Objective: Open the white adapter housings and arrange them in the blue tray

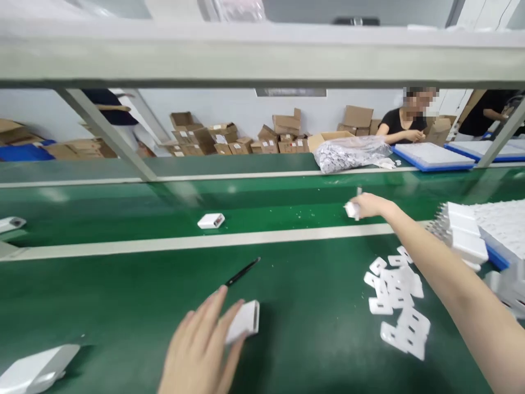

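Note:
My left hand [200,350] lies low on the near green table with its fingertips on a white charger shell [245,320]. My right hand [369,206] is stretched far forward over the green conveyor belt [266,205], holding a small white charger [351,209] just above it. Another white charger [211,220] sits on the belt to the left. A thin black pen-like tool [243,272] lies on the table above my left hand. A loose heap of flat white plastic pieces [396,303] lies under my right forearm.
Stacked white chargers [465,235] fill a blue-edged tray at the right. A white part [35,369] lies at the bottom left, another charger [11,222] at the far left. Across the belt sit a bag of parts [350,153], cardboard boxes [229,139] and a seated person [404,123].

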`<state>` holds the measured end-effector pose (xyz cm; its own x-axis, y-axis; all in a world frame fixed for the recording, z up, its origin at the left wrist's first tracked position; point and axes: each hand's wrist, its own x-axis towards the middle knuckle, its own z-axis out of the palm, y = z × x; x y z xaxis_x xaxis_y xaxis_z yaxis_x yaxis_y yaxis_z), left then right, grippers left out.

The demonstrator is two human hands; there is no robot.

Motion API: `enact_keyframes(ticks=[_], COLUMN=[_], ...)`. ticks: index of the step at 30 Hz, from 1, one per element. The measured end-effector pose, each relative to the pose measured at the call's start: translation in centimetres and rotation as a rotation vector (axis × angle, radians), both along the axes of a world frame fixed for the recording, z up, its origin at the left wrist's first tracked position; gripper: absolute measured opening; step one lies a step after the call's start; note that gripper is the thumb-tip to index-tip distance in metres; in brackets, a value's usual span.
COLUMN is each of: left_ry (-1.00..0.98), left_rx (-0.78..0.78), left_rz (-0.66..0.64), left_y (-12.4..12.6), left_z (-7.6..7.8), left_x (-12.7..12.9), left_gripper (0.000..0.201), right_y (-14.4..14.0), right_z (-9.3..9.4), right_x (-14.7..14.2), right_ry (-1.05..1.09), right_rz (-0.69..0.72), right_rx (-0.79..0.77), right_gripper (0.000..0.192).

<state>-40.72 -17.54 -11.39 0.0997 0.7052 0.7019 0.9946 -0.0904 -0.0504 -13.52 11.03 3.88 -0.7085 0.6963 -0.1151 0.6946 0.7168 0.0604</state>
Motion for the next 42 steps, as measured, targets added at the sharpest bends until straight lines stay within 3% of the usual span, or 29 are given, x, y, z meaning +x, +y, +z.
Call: enact_keyframes(ticks=[3,7,9,12,15,18,22,25,27,30,34,39,42], left_ry=[-0.153,-0.203,-0.208,-0.21,-0.176,-0.162,-0.192,-0.269,-0.483,-0.836,-0.98,-1.01,-0.975], left_rx=[0.027,-0.103,-0.212,-0.296,-0.309,-0.434,-0.544,-0.484,-0.391,-0.254,-0.16,-0.148,-0.174], left_rz=[0.017,-0.196,-0.291,-0.286,-0.172,-0.069,0.005,0.055,0.016,-0.19,-0.4,-0.518,-0.534], left_y=[-0.7,-1.9,-2.3,-2.0,0.4,4.2,6.9,4.6,1.9,-1.6,-3.2,-3.1,-2.8], left_z=[2.5,3.7,3.6,3.1,2.5,2.0,2.4,3.2,3.6,4.2,4.9,5.2,4.8], left_x=[2.9,9.9,13.2,16.2,17.0,17.1,17.1,16.2,15.7,16.4,19.1,20.9,21.6], left_gripper=[0.034,0.019,0.013,0.013,0.023,0.048,0.034,0.028,0.032,0.041,0.048,0.052,0.051], right_y=[-5.6,-13.4,-15.1,-15.0,-13.9,-13.4,-14.0,-15.8,-17.3,-18.7,-18.6,-20.3,-22.9], right_z=[-1.5,-4.0,-4.9,-5.4,-5.7,-6.6,-7.8,-8.1,-8.8,-10.7,-12.6,-10.4,-8.3], right_x=[-2.1,-2.6,-1.4,1.8,5.4,6.9,7.0,8.8,11.0,13.8,14.9,14.6,14.2], right_ry=[-0.134,-0.211,-0.198,-0.125,-0.063,-0.065,-0.019,0.062,0.096,0.15,0.328,0.847,1.197], right_rz=[0.2,0.392,0.426,0.426,0.345,0.264,0.244,0.177,0.127,0.097,0.044,-0.089,-0.061], right_rx=[-0.135,-0.174,-0.156,-0.106,-0.039,0.006,0.022,0.064,0.071,0.03,-0.108,-0.356,-0.417], right_gripper=[0.011,0.019,0.025,0.036,0.045,0.048,0.057,0.046,0.035,0.027,0.021,0.022,0.015])
